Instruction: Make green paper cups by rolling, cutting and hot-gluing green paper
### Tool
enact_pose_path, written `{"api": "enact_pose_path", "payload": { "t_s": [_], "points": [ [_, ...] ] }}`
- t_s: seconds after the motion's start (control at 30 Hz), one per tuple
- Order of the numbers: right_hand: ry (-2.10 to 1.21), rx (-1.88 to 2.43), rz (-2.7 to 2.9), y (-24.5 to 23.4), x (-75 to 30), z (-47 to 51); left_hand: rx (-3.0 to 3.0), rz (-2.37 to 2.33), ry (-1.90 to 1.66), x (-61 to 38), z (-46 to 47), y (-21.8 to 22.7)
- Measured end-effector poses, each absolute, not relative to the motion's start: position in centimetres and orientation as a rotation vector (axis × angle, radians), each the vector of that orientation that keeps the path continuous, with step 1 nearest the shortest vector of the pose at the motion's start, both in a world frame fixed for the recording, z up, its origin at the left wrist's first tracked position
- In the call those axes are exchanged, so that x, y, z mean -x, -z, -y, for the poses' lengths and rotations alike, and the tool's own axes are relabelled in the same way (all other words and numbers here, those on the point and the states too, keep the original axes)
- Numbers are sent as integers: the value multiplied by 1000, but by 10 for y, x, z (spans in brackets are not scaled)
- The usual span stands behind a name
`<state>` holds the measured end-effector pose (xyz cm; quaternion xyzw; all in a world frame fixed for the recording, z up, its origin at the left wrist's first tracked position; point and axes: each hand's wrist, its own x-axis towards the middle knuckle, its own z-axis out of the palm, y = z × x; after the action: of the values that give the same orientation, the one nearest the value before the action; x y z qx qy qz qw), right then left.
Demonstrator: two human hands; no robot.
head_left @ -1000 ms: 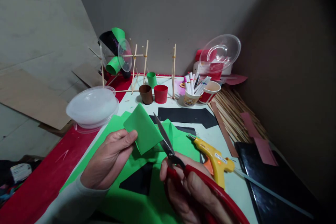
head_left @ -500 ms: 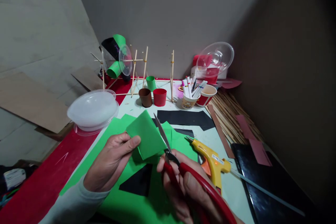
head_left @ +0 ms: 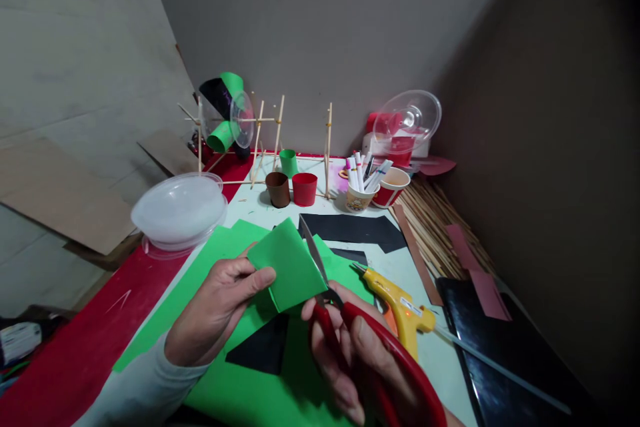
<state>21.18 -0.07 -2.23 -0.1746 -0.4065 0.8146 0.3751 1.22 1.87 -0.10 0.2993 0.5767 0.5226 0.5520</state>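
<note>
My left hand (head_left: 220, 307) pinches a folded green paper piece (head_left: 289, 265) by its left edge, holding it above the table. My right hand (head_left: 345, 360) grips red-handled scissors (head_left: 350, 327), whose blades run up along the right edge of that green piece. Under both hands lies a large green paper sheet (head_left: 240, 380) with a black paper scrap (head_left: 263, 350) on it.
A yellow glue gun (head_left: 400, 307) lies right of the scissors. Black paper strips (head_left: 355, 228), small cups (head_left: 293, 187), marker cups (head_left: 370, 187), a stick frame (head_left: 270, 140), a white lidded bowl (head_left: 177, 210), a bundle of sticks (head_left: 435, 213) and a black board (head_left: 505, 340) surround the work.
The scissors have moved up deeper along the right edge of the green piece. Both hands and the paper have shifted slightly right; the view has tilted a little.
</note>
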Motion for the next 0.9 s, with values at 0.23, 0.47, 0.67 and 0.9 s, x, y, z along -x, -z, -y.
{"api": "enact_pose_path", "payload": {
  "t_s": [0.23,0.47,0.67,0.9],
  "points": [
    [-2133,661,1034,6,-216,0,-773,-1367,-1214,-11,-19,1],
    [-2109,508,1051,28,-215,-3,-854,-1341,-1197,-10,-19,-5],
    [-2080,616,1109,21,-217,-3,-902,-1336,-1167,-5,-19,5],
    [-2005,806,1148,8,-217,-3,-902,-1315,-1161,-3,-20,6]
  ]
}}
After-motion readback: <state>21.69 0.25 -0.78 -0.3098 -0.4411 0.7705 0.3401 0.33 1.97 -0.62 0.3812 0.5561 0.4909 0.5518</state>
